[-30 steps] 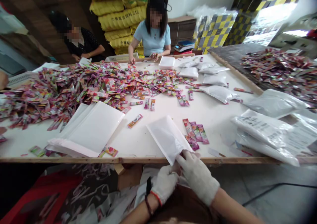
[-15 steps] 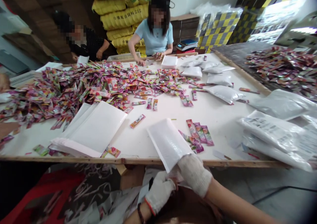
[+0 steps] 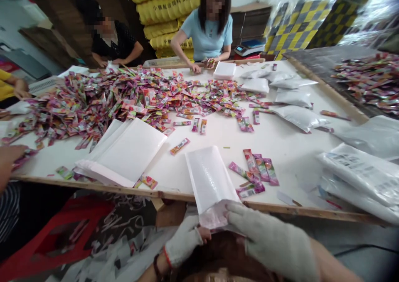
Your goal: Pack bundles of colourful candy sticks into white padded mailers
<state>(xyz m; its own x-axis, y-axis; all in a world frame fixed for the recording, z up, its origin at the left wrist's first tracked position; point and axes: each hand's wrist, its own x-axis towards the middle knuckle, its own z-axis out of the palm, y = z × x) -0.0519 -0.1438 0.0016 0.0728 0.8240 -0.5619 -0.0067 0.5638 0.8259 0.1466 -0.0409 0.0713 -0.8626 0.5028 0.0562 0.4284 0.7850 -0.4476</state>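
Both my hands wear white knit gloves and hold the near end of a white padded envelope (image 3: 209,179) that lies over the table's wooden front edge (image 3: 311,210). My left hand (image 3: 183,243) is closed under the envelope's pinkish mouth. My right hand (image 3: 264,237) pinches that mouth from the right. A few pink and purple sachets (image 3: 258,170) lie just right of the envelope.
A stack of white envelopes (image 3: 124,151) lies to the left. A big heap of coloured sachets (image 3: 102,99) covers the far left of the table. Filled white bags (image 3: 358,170) lie at the right. Two people work at the far side; another person's hand (image 3: 9,155) is at the left edge.
The envelope has slid toward me, its mouth now hanging over the table edge. My left hand dropped lower, beneath the mouth. The view shifted left and down.
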